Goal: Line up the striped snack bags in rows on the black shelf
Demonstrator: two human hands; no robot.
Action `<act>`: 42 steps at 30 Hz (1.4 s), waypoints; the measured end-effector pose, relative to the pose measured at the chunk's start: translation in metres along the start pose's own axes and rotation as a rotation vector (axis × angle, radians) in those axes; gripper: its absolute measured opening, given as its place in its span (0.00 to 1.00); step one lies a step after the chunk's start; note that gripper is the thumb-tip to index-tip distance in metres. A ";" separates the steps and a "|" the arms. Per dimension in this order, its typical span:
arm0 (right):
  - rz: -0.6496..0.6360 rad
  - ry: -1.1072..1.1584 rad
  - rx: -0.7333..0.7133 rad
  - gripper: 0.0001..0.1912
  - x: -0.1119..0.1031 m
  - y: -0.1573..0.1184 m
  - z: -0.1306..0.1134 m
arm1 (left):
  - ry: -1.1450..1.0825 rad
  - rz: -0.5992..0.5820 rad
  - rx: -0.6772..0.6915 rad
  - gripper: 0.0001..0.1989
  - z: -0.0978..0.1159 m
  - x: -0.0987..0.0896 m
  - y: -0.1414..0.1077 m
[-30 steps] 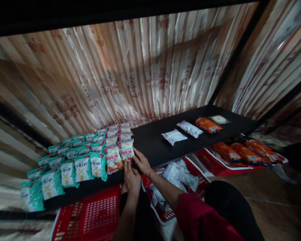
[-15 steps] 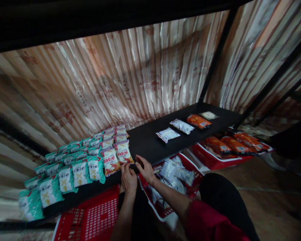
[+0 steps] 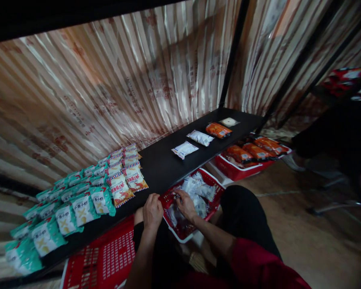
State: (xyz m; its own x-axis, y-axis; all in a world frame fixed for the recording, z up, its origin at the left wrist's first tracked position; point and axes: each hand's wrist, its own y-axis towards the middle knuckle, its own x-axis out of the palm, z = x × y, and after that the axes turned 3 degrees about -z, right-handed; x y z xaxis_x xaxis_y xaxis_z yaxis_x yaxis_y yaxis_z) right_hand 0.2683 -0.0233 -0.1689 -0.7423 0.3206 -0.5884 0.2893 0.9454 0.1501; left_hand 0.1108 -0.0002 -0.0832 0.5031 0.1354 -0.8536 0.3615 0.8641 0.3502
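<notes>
My left hand (image 3: pixel 153 211) is at the shelf's front edge, its fingers curled by the near-left corner of a red basket (image 3: pixel 180 237). Whatever those fingers may hold is hidden. Inside that basket, my right hand (image 3: pixel 185 204) has its fingers bent down among white snack packets (image 3: pixel 198 188); its fingertips are partly hidden. Just beyond my left hand stand rows of white-and-red snack bags (image 3: pixel 120 189) with striped edges. Left of those are several rows of teal-and-white snack bags (image 3: pixel 84 208).
Along the black shelf (image 3: pixel 156 160) lie two white packets (image 3: pixel 185 149), an orange packet (image 3: pixel 218 130) and a small pale packet (image 3: pixel 229 121). Another red basket (image 3: pixel 243 170) holds orange packets. An upturned-looking red basket (image 3: pixel 117 249) sits below left. Corrugated sheeting (image 3: pixel 108 88) backs the shelf.
My right hand has moved from the shelf edge down into the basket of white packets. My left hand has come away from the front striped bags. The view has shifted right.
</notes>
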 end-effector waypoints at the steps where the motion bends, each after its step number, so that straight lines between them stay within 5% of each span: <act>1: 0.023 -0.062 0.032 0.20 -0.006 0.001 0.009 | -0.006 -0.035 0.012 0.16 0.005 0.002 -0.001; 8: -0.077 -0.274 0.380 0.26 -0.045 0.011 0.057 | 0.015 -0.650 0.008 0.19 0.045 0.029 -0.018; 14: -0.274 -0.304 0.459 0.18 -0.045 0.004 0.069 | 0.037 -0.912 -0.014 0.16 0.050 0.042 -0.037; 21: -0.441 -0.387 0.426 0.15 -0.028 -0.007 0.058 | 0.021 -0.907 -0.095 0.17 0.050 0.042 -0.043; 28: -0.527 -0.384 0.330 0.15 -0.042 -0.014 0.059 | -0.011 -0.900 -0.144 0.16 0.061 0.047 -0.038; 35: -0.505 -0.279 0.330 0.14 -0.046 -0.014 0.072 | 0.044 -1.011 -0.123 0.17 0.061 0.053 -0.043; 42: -0.510 -0.231 0.260 0.16 -0.045 -0.013 0.067 | 0.046 -0.972 -0.149 0.18 0.062 0.056 -0.044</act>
State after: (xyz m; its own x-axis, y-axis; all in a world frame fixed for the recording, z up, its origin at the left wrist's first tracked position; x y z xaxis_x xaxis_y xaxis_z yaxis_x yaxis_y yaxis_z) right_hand 0.3385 -0.0542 -0.1978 -0.6841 -0.2162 -0.6966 0.0920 0.9219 -0.3764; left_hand 0.1717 -0.0606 -0.1224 0.0070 -0.6506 -0.7594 0.4974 0.6611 -0.5617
